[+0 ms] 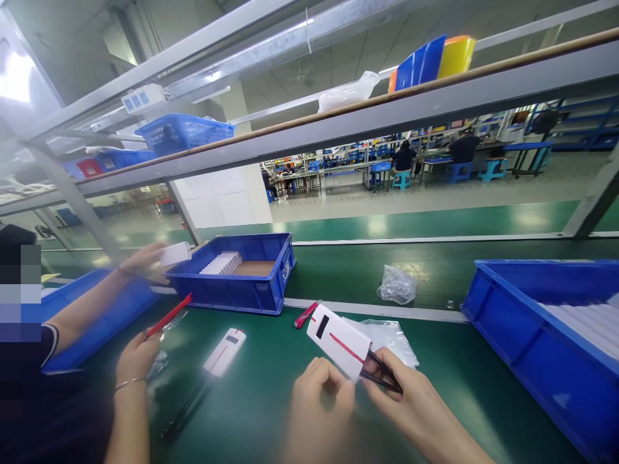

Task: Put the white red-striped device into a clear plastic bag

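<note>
My left hand [322, 386] grips the near end of a white power bank [338, 338] with a red stripe and a dark display window, tilted up above the green mat. My right hand [411, 396] holds black tweezers [380, 374] whose tips touch the device's near edge. A clear plastic bag [389, 338] lies flat just behind the device. A second white power bank [225, 351] lies on the mat to the left.
A co-worker at my left holds a red tool [169, 316] in one hand and a white piece [175, 254] over a blue bin [242, 274]. A large blue bin [541, 322] stands right. A red-handled tool [306, 314] and crumpled plastic [396, 285] lie behind.
</note>
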{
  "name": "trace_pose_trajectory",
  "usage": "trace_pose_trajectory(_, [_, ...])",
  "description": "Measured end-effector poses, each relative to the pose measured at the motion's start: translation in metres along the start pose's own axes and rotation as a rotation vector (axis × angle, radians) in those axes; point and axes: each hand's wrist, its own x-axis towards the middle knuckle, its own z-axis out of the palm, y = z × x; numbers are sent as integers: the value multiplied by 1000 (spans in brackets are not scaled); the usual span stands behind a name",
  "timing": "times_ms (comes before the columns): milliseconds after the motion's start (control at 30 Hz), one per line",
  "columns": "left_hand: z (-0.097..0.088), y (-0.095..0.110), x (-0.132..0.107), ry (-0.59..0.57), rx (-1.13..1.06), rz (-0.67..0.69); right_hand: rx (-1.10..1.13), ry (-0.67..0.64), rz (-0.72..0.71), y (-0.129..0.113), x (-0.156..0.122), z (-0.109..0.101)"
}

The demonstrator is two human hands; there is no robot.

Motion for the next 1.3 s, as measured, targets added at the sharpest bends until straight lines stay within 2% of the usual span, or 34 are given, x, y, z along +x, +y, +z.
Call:
trace_pose_trajectory(167, [-9, -7, 8, 220, -76, -20, 51, 34, 20, -15, 2, -1])
trace_pose_trajectory(233, [-9, -8, 12, 176, -79, -28, 65, 46, 38, -20, 3, -1])
trace_pose_trajectory(367, [-9, -3, 14, -84, -103, -5, 114, 21, 62, -24, 4, -1])
trace_pose_trajectory(467, [-8, 2, 14, -176, -112, 0, 159, -25, 57, -24, 3, -2])
trace_pose_trajectory(700, [-6, 8, 14, -209, -159, -120, 130, -52, 26, -14, 5, -3])
trace_pose_trajectory(900, [-6, 16, 12, -182, -40, -101, 127, -15, 11, -1, 6, 0])
trace_pose_trajectory(1067, [-10, 11, 14, -147, -169, -106, 126, 11, 47, -8, 6, -1])
trace_pose_trajectory(1167, [-16, 2, 18, -96, -289, -111, 67, 82, 29, -15, 7, -11])
trace_pose_trajectory(1300, [-32, -8, 21, -49, -394, -115, -36, 226, -100, -12, 6, -40])
